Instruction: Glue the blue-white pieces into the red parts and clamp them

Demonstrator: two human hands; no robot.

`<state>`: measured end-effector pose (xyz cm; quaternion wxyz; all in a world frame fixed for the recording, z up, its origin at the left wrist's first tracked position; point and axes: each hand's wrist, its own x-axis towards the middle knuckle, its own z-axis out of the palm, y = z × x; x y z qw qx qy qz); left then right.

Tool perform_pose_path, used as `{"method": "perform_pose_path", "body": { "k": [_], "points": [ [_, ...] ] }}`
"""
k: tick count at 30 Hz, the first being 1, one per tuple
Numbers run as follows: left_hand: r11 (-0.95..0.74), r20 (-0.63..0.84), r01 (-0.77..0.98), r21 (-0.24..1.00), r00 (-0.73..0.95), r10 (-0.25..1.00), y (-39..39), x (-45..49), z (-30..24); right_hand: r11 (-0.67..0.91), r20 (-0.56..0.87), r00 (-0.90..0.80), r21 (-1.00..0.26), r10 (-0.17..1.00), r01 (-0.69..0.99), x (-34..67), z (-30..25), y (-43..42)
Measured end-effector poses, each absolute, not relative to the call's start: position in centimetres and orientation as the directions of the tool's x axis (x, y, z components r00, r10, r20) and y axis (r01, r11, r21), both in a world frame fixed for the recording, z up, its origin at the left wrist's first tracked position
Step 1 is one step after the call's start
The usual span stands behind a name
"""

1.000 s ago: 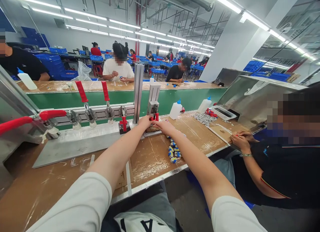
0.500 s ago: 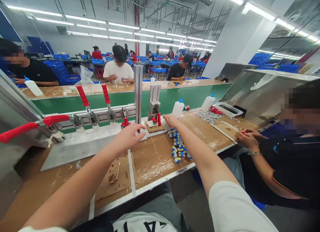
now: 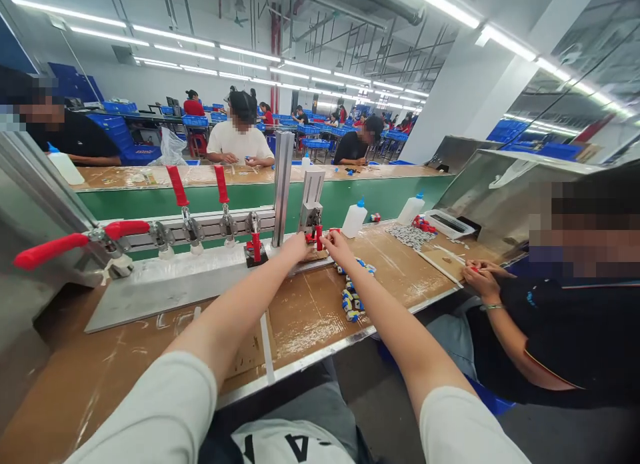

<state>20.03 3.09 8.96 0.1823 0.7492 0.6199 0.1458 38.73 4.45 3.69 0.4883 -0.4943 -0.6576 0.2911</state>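
Both my arms reach forward to a small upright clamp fixture (image 3: 311, 196) with a red handle (image 3: 318, 237) on the brown bench. My left hand (image 3: 295, 246) rests at the fixture's base plate with its fingers curled under; what they hold is hidden. My right hand (image 3: 335, 243) is just right of the red handle, fingers pinched together on something small that I cannot make out. A pile of small blue and yellow parts (image 3: 352, 296) lies under my right forearm.
A long metal jig (image 3: 165, 277) with several red toggle clamps (image 3: 177, 184) runs to the left. Two white squeeze bottles (image 3: 354, 219) stand behind, beside grey parts (image 3: 410, 236) and a white tray (image 3: 447, 224). A co-worker's hands (image 3: 481, 277) work at the right. A green conveyor (image 3: 380, 192) lies beyond.
My left hand, which had drawn back towards the long jig, has returned to the fixture's base. My right hand has shifted slightly left, closer to the red handle.
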Motion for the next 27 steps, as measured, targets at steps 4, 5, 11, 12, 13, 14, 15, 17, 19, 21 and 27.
{"method": "perform_pose_path", "body": {
  "k": [4, 5, 11, 12, 13, 14, 15, 17, 19, 21, 27],
  "points": [
    [-0.130, 0.000, 0.856, 0.500, 0.150, 0.989, 6.6, 21.4, 7.4, 0.361, 0.366, -0.063, -0.850, 0.928, 0.384, 38.5, 4.0, 3.4],
    [-0.127, 0.008, 0.848, 0.515, 0.144, 0.990, 7.1, 21.2, 6.9, 0.358, 0.358, -0.067, -0.867, 0.931, 0.347, 38.5, 4.3, 3.1],
    [-0.124, 0.029, 0.773, 0.622, 0.135, 0.990, 8.8, 20.3, 4.3, 0.241, 0.243, -0.048, -0.969, 0.969, -0.055, 38.6, 7.1, 1.6],
    [-0.118, 0.022, 0.761, 0.639, 0.135, 0.991, 8.9, 20.3, 4.0, 0.227, 0.232, -0.045, -0.970, 0.972, -0.088, 38.5, 7.5, 1.5],
    [-0.111, 0.014, 0.749, 0.653, 0.136, 0.991, 9.0, 20.3, 3.8, 0.213, 0.219, -0.045, -0.971, 0.975, -0.109, 38.4, 7.7, 1.4],
    [-0.106, 0.004, 0.738, 0.666, 0.138, 0.990, 9.1, 20.3, 3.6, 0.199, 0.205, -0.047, -0.973, 0.978, -0.121, 38.2, 7.8, 1.4],
    [-0.102, -0.003, 0.729, 0.677, 0.142, 0.990, 9.2, 20.3, 3.5, 0.187, 0.195, -0.048, -0.974, 0.980, -0.126, 38.0, 7.7, 1.3],
    [-0.100, -0.009, 0.716, 0.691, 0.147, 0.989, 9.2, 20.3, 3.4, 0.179, 0.186, -0.049, -0.976, 0.981, -0.123, 37.7, 7.1, 1.3],
    [-0.104, -0.002, 0.710, 0.697, 0.147, 0.989, 9.2, 20.2, 3.4, 0.178, 0.184, -0.056, -0.979, 0.981, -0.097, 37.7, 6.3, 1.3],
    [-0.110, 0.007, 0.709, 0.697, 0.146, 0.989, 9.2, 20.2, 3.5, 0.162, 0.166, -0.080, -0.985, 0.983, -0.056, 37.9, 5.7, 1.4],
    [-0.137, 0.030, 0.737, 0.662, 0.157, 0.987, 9.0, 20.3, 4.1, 0.146, 0.119, -0.188, -0.980, 0.975, 0.139, 39.3, 5.6, 1.9]
  ]
}}
